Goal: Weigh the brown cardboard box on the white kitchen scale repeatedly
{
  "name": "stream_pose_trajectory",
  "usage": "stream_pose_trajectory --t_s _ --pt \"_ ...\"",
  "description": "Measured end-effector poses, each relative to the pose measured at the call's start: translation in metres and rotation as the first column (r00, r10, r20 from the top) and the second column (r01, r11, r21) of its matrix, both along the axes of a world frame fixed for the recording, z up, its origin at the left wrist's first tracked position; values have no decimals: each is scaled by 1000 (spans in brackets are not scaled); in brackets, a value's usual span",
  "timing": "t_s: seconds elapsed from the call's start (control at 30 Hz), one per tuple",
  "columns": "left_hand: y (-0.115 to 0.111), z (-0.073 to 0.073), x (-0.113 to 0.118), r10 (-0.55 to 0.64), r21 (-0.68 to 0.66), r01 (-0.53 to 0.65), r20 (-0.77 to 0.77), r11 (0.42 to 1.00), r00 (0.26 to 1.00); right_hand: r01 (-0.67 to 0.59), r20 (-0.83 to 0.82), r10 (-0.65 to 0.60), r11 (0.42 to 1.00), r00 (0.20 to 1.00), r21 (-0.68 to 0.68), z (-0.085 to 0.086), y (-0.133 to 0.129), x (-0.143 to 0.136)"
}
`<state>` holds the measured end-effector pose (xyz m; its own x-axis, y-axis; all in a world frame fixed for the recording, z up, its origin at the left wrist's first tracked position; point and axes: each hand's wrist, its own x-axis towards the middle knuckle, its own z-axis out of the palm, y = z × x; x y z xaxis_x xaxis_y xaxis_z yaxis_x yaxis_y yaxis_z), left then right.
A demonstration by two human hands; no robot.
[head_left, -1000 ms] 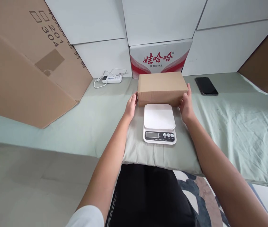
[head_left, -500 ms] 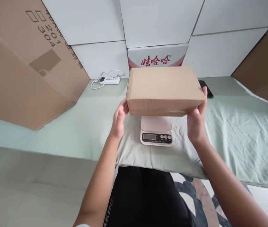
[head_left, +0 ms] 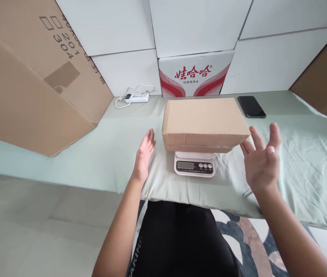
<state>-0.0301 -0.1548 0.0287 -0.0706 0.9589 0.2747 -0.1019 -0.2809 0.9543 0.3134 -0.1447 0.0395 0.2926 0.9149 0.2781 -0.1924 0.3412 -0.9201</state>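
Note:
A closed brown cardboard box (head_left: pixel 205 117) rests on a small white digital scale (head_left: pixel 194 164), covering its plate. The scale's display and buttons show in front of the box, and no reading can be made out. My left hand (head_left: pixel 145 156) is just left of the box, apart from it, fingers stretched upward and holding nothing. To the right, my right hand (head_left: pixel 263 159) is open with spread fingers, its fingertips close to the box's front right corner; whether they touch cannot be told.
A black phone (head_left: pixel 251 106) lies behind my right hand. At the back left is a white device (head_left: pixel 137 97) with a cable. A red-and-white carton (head_left: pixel 195 75), white boxes (head_left: pixel 125 73) and a large cardboard box (head_left: pixel 33 84) border the cloth-covered surface (head_left: pixel 108 154).
The brown box has come down onto the scale. Both hands have let go of it, and my right hand has moved away to the right with its fingers spread.

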Motion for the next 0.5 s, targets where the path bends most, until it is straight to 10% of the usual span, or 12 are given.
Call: stream_pose_trajectory --t_s 0.27,0.5 --pt "5 3 16 -106 -31 105 -45 994 993 -113 100 117 993 988 -42 -8 5 -12" --pt "34 55 31 -149 123 162 -106 979 983 -74 153 63 995 986 68 43 40 -31"
